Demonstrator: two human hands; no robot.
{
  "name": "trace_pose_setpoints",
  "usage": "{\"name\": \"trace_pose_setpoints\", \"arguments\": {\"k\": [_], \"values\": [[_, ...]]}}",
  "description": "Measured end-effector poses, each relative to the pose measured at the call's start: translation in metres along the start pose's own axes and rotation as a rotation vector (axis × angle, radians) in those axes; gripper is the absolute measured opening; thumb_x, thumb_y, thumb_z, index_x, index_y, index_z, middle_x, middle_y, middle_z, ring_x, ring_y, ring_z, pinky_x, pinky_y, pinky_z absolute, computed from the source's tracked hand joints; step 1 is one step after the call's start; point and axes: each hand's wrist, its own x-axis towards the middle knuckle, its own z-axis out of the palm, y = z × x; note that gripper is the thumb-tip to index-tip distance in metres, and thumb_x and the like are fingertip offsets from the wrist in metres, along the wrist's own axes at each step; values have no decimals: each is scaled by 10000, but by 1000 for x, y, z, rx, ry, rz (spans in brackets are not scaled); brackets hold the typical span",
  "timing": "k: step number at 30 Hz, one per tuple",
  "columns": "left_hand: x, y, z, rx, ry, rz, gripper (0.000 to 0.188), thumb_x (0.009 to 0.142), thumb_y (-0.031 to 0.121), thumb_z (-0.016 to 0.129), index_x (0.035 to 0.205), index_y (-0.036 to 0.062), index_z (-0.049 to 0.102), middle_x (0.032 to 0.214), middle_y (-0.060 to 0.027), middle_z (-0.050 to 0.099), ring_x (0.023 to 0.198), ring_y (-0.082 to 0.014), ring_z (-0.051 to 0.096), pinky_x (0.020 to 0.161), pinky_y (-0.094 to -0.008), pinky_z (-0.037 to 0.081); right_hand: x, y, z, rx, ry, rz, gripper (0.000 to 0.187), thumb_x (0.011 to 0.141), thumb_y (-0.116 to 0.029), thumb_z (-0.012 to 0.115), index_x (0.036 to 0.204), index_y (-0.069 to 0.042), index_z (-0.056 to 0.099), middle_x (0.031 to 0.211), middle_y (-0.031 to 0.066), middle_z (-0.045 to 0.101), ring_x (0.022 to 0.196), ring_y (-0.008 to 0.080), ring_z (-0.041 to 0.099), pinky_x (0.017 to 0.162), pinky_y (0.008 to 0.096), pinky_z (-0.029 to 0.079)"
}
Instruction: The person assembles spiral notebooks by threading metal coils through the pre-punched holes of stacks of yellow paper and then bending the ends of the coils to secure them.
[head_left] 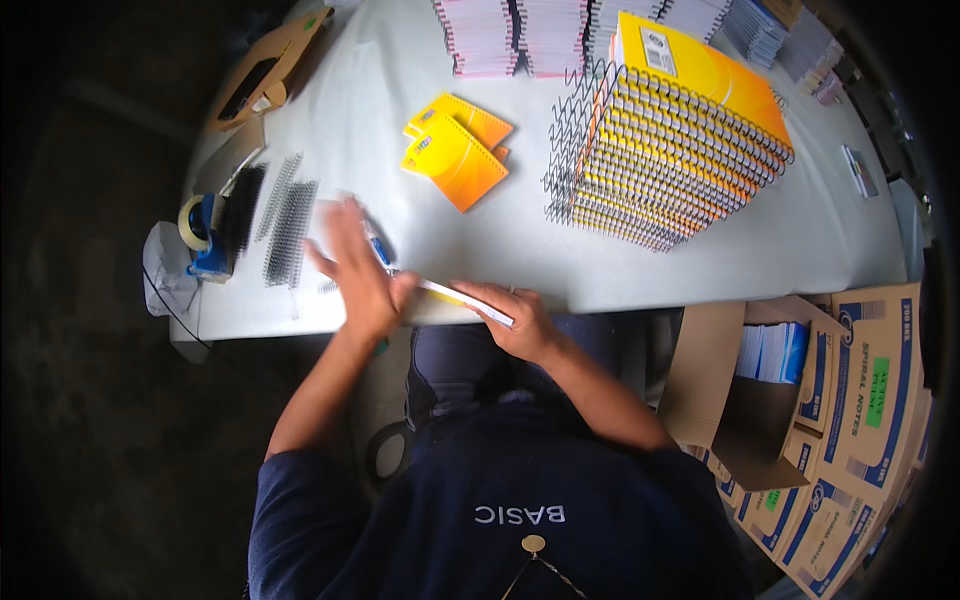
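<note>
My right hand [522, 325] is closed on a thin notebook [455, 295] near the front edge of the table, held with its white page edge up and a bit of yellow cover showing. At its left end is my left hand [365, 290], smeared by motion with fingers raised and spread; the thumb is close to the notebook's end. Just beyond that hand lies a small blue and white object [377, 245], partly hidden, its kind unclear. Loose wire spiral coils [290, 235] lie to the left of it. Several small yellow-orange spiral notebooks [460, 165] rest farther out.
A tall stack of yellow spiral notebooks [700, 130] stands right, with page stacks [480, 40] behind. A blue tape dispenser [208, 240] sits at the table's left edge, below a cardboard piece [265, 75]. Cartons [850, 400] stand lower right, one open with blue-covered notebooks [772, 352].
</note>
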Motion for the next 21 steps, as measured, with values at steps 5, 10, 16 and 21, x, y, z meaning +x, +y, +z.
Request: {"name": "trace_pose_setpoints", "arguments": {"k": [5, 10, 16, 21], "values": [[2, -4, -18, -213, -226, -16, 206, 830, 281, 610, 800, 77, 595, 813, -63, 619, 803, -229, 590, 742, -312, 400, 12, 0, -17, 231, -77, 353, 229, 848, -70, 605, 1070, -20, 634, 954, 121, 679, 804, 94, 596, 739, 248, 479], [21, -2, -2, -621, -336, -393, 338, 893, 304, 576, 717, 16, 583, 489, -61, 506, 416, -119, 502, 396, -267, 373, 15, 6, -21, 258, -111, 321, 251, 861, -96, 592, 1098, -18, 618, 938, 110, 679, 778, 86, 585, 717, 243, 478], [50, -9, -6, -854, -804, -688, 433, 944, 367, 460, 777, -8, 598, 460, -16, 457, 393, -76, 469, 366, -223, 378, 15, 5, -19, 276, -72, 315, 261, 863, -93, 587, 1105, 3, 605, 948, 100, 676, 797, 83, 580, 732, 245, 481], [42, -19, 7, -873, -663, -516, 337, 919, 336, 521, 820, 22, 588, 514, -29, 475, 450, -117, 479, 430, -272, 364, 15, 5, -20, 237, -75, 346, 260, 863, -86, 583, 1102, 17, 601, 968, 116, 673, 824, 98, 597, 741, 253, 484]]}}
